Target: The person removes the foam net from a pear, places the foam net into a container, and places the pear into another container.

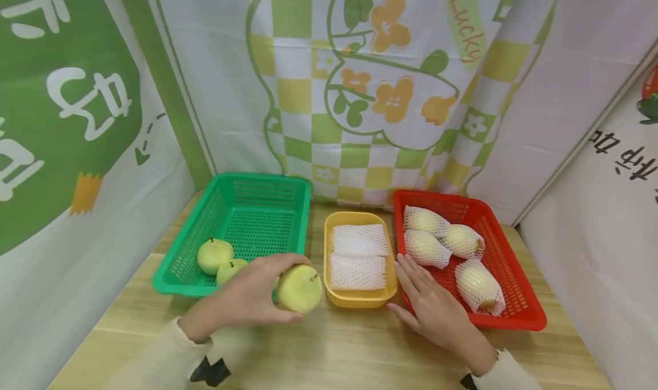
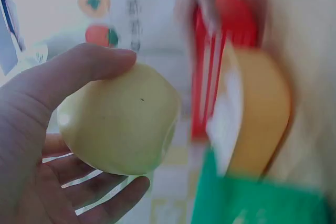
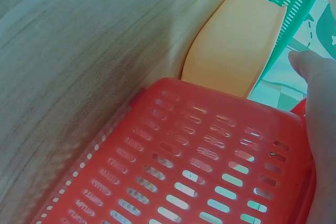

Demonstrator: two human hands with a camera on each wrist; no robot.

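Note:
My left hand (image 1: 252, 293) holds a yellow-green pear (image 1: 300, 289) in front of the green basket's near right corner, thumb on one side and fingers on the other. In the left wrist view the pear (image 2: 123, 119) hangs above the table. Two more pears, one of them (image 1: 215, 256) in plain sight and the other partly hidden by my hand, lie in the green basket (image 1: 169, 273). With fingers straight, my right hand (image 1: 432, 301) rests at the front left corner of the red basket (image 1: 524, 316), which holds several pears (image 1: 478, 284) in white foam nets.
Between the two baskets stands a yellow bin (image 1: 360, 300) with two stacks of white foam nets (image 1: 358, 271). All three containers are on a wooden table (image 1: 329, 350). A patterned curtain (image 1: 360, 121) hangs behind, with printed cloth at both sides.

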